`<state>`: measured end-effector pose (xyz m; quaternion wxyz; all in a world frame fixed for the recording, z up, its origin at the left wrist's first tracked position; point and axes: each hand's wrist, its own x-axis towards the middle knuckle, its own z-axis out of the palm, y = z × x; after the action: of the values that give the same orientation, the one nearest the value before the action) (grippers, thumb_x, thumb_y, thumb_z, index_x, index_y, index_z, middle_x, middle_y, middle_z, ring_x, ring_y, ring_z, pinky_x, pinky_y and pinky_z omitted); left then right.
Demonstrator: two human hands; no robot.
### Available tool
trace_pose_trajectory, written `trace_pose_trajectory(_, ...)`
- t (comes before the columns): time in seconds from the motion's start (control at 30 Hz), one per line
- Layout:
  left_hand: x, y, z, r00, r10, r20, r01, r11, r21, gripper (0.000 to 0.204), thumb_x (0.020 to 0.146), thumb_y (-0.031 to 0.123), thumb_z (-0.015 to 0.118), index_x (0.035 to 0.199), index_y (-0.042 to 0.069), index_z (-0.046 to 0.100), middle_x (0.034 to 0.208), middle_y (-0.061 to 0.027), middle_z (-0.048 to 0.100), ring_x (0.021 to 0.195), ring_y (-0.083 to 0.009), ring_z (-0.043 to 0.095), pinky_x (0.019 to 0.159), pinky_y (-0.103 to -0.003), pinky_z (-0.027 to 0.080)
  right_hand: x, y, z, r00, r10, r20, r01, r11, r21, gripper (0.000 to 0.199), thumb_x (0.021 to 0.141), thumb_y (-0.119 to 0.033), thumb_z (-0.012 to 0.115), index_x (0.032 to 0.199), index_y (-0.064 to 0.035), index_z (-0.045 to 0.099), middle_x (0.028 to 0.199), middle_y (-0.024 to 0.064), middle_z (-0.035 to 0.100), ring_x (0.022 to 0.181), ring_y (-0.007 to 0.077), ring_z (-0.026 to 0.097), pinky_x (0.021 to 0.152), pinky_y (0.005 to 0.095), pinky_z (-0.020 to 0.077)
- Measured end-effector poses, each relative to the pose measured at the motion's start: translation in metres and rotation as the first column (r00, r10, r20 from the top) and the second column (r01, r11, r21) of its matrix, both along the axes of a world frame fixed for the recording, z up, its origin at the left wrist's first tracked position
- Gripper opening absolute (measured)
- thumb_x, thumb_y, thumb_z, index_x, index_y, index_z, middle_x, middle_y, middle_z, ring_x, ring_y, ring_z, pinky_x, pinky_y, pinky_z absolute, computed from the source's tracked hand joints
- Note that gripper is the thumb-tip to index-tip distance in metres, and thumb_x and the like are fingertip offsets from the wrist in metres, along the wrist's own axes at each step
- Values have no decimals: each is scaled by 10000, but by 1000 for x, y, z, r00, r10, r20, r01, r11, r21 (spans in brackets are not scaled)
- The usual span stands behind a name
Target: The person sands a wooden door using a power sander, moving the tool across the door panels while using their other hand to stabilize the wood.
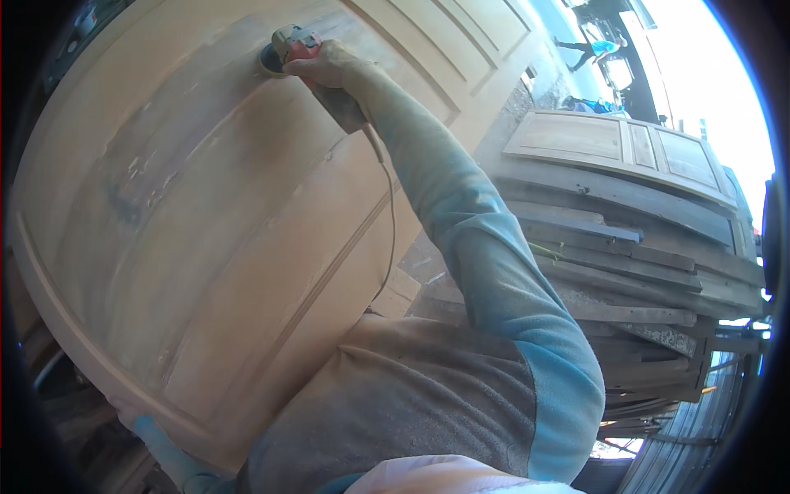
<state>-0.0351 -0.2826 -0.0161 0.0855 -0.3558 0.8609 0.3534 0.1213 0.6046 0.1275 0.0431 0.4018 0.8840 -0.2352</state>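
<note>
Hands: right (329, 64) on dusty red-grey sander (290, 45).

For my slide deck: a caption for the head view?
Right hand presses a sander on a wooden door; stacked planks alongside.

This is a woodworking shop, open to the daylight on one side. A big panelled wooden door (214, 214) lies flat, its face pale with sanding dust, and a power sander (284, 51) sits on it. Beside it rough planks (625, 272) are stacked high, with another panelled door (625, 148) resting on top. Dust coats the worker's sleeve (485, 272) too.
</note>
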Motion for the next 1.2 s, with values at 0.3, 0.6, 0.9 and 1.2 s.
trace_pose_trajectory(0.3,-16,16,-14,988,-127,-86,115,985,-127,972,974,771,475,1293,-128,660,1194,-232,745,1093,-350,718,927,-406,562,18,44,5,990,-114,-87,100,983,-155,691,756,-649,805,1080,-39,764,941,100,741,855,208,718,778,370,556)
trace_pose_trajectory(0.6,-9,23,-8,982,-154,-106,139,980,-139,959,976,778,427,1274,-95,690,1185,-233,751,1109,-358,719,955,-417,551,3,38,-4,984,-119,-133,92,976,-198,725,755,-644,808,1120,-20,752,935,100,740,801,210,714,723,382,556)
trace_pose_trajectory(0.9,0,28,4,991,-131,25,133,957,-258,981,959,813,357,1292,-42,706,1211,-231,745,1148,-391,702,991,-456,539,7,-14,13,997,74,-37,-79,986,-149,729,738,-642,783,1058,13,771,957,146,756,913,267,737,826,402,564)
trace_pose_trajectory(1.2,0,50,5,984,-171,-51,157,964,-215,961,973,801,355,1301,-32,704,1204,-222,750,1147,-386,704,985,-452,538,11,-20,0,990,69,-125,-91,978,-186,666,771,-624,810,1056,-23,776,905,77,740,817,192,704,750,368,547)
